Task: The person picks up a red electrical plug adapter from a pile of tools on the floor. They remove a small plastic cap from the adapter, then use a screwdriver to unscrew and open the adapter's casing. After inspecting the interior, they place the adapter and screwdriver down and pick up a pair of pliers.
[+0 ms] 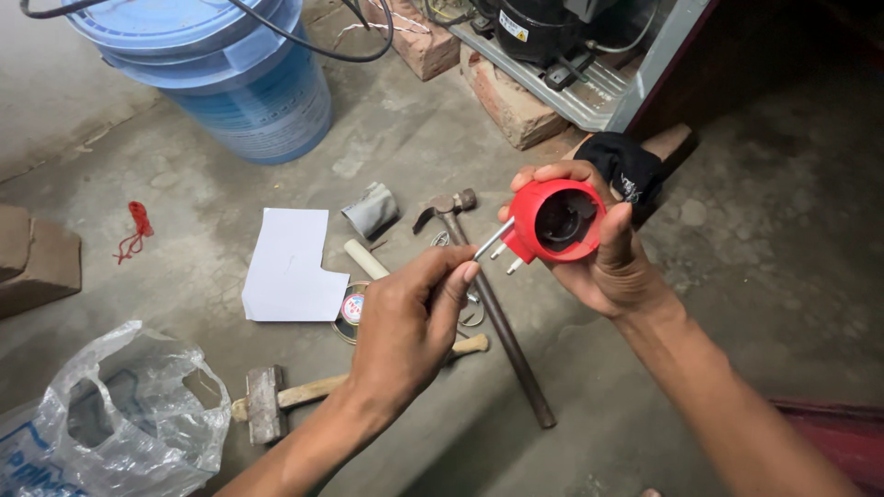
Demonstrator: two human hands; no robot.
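Head view: right hand (pixel 603 253) cupped the red plug (pixel 555 221), opening up for access; left hand (pixel 410 322) pinched its metal pin (pixel 493 239), hammers (pixel 488 313) below.

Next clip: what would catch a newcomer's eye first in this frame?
The bright red round plastic housing stands out at centre right, gripped in the right hand, while the left hand holds a thin metal rod against its edge. Below them on the concrete floor lie a claw hammer and a mallet, beside a white sheet of paper. A blue plastic bucket sits at upper left.
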